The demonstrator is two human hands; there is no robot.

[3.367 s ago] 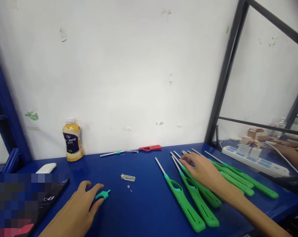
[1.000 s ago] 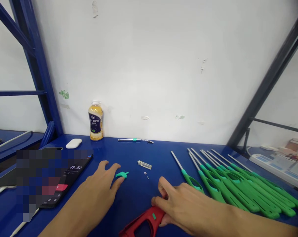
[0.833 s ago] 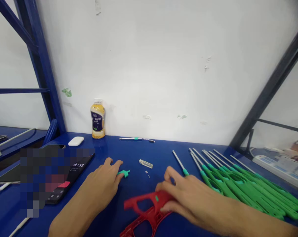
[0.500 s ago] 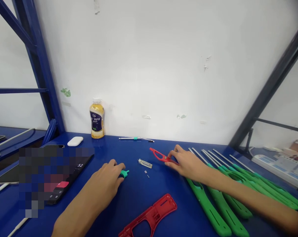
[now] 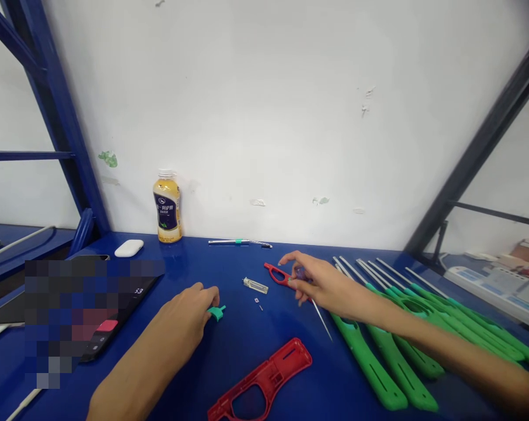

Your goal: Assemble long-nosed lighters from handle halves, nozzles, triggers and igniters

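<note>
My left hand rests on the table, its fingers closed on a small teal plastic piece. My right hand grips what looks like a screwdriver; its thin metal shaft points down toward me, and a purplish handle shows between the fingers. Under that hand lies a red lighter casing half, partly covered. Between the hands are a clear fuel tank, a tiny light square part and a small pin or screw. Closer to me, another red casing half lies with its hollow inside up.
Several green long-necked lighters with metal tubes lie at the right. Against the wall stand a yellow bottle and a metal tube with a teal band. A white earbud case, a phone and cables occupy the left.
My right hand has lifted off the red casing half, and a thin metal shaft now sticks out of it. My left hand keeps the teal piece, which has tilted slightly.
</note>
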